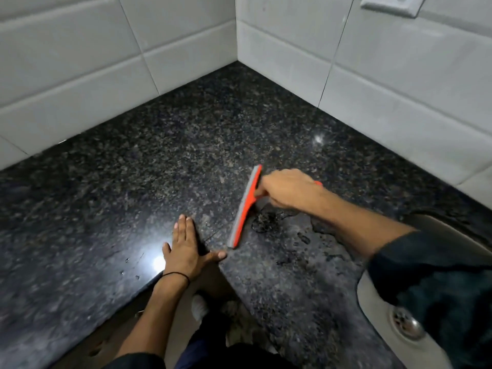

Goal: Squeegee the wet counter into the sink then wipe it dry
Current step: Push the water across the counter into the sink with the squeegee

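A dark speckled granite counter (159, 161) fills the corner. My right hand (287, 189) grips the handle of an orange squeegee (246, 209) with a grey blade, its blade edge down on the stone near the front. Water smears and puddles (269, 221) lie just right of the blade, spreading toward the sink. My left hand (186, 247) rests flat on the counter's front edge, fingers apart, its thumb almost touching the blade's near end. The steel sink (378, 302) with its drain (406, 324) sits at the lower right, partly hidden by my dark right sleeve.
White tiled walls (80, 75) meet in a corner behind the counter. A white wall socket (391, 5) sits at the top right. A few droplets (127, 265) lie left of my left hand. The floor and a white shoe (199, 306) show below the counter edge.
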`<state>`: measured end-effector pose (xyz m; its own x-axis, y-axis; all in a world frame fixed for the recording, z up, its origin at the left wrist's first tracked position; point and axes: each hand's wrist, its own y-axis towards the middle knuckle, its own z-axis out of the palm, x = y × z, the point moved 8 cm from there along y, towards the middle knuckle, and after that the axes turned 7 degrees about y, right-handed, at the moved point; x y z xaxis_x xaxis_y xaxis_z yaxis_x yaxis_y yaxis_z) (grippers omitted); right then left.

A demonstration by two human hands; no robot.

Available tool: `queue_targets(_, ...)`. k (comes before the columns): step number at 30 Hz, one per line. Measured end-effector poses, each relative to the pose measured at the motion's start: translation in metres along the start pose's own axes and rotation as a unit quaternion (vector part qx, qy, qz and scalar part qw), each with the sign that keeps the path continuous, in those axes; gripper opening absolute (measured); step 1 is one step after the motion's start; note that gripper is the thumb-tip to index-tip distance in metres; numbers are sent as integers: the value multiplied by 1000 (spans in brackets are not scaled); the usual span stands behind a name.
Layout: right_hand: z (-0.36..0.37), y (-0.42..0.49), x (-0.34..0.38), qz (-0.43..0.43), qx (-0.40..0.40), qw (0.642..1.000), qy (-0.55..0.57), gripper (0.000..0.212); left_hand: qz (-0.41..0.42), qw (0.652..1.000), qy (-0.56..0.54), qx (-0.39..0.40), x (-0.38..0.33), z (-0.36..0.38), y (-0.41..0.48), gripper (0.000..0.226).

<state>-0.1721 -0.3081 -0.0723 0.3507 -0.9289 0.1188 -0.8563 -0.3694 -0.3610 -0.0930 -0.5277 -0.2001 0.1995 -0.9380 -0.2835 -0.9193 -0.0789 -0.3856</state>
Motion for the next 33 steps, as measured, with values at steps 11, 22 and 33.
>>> queue_targets(11,42,-136,-102,62,88,993,-46,64,108,990,77,42,-86,2,-7,121)
queue_targets(22,26,-196,-162,116,141,981,-60,66,176,965,160,112,-153,45,-7,120)
queue_targets(33,-28,-45,-130,122,-96,987,30,54,173,967,156,105,-159,38,-3,129)
